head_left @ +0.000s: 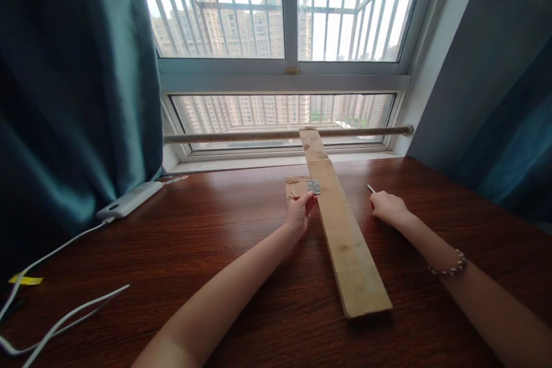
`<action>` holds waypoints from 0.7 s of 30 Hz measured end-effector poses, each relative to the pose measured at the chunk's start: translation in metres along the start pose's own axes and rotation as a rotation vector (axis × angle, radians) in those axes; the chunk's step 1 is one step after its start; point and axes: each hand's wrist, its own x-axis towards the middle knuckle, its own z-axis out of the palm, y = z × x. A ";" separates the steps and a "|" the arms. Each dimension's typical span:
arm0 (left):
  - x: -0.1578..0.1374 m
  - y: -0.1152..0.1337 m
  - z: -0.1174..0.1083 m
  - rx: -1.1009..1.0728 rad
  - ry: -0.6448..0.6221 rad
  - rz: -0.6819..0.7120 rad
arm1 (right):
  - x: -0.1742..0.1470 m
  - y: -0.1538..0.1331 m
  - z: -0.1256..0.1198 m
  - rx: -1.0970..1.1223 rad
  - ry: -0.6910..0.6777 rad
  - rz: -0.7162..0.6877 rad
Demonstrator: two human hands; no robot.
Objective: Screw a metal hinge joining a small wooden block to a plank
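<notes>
A long, flat wooden board lies on the table, its far end reaching the rail by the window. A small metal hinge spans the board's left edge and a short wooden piece beside it. My left hand is closed at the hinge, thumb and fingers pinching its near edge; the fingers partly cover the short piece. To the right of the board, my right hand is closed around a thin white stick, whose tip points up and left. The rest of the stick is hidden in the fist.
A white power strip with a white cable lies at the left, near a yellow strip. A horizontal rail crosses before the barred window. Dark curtains hang at the left. The brown table has a wood-grain surface.
</notes>
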 end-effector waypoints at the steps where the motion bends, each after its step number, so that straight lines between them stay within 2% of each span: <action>1: 0.000 0.000 0.000 -0.002 0.000 0.000 | 0.001 0.001 0.002 0.004 0.003 -0.005; 9: 0.002 -0.002 -0.002 -0.007 0.008 0.000 | 0.006 0.005 0.014 0.063 0.061 -0.049; 13: 0.001 -0.003 -0.002 -0.008 0.009 -0.003 | 0.006 0.005 0.004 0.145 0.151 -0.125; 15: 0.001 -0.003 -0.002 -0.013 0.017 -0.006 | 0.004 -0.001 -0.007 0.330 0.293 -0.227; 17: 0.001 -0.004 -0.001 -0.012 0.025 -0.009 | 0.000 -0.015 -0.017 0.620 0.428 -0.324; 19: 0.001 -0.004 -0.001 -0.013 0.034 -0.012 | -0.002 -0.037 -0.024 0.861 0.489 -0.369; 21: 0.000 -0.004 0.000 -0.019 0.038 -0.010 | -0.001 -0.061 -0.027 0.937 0.546 -0.380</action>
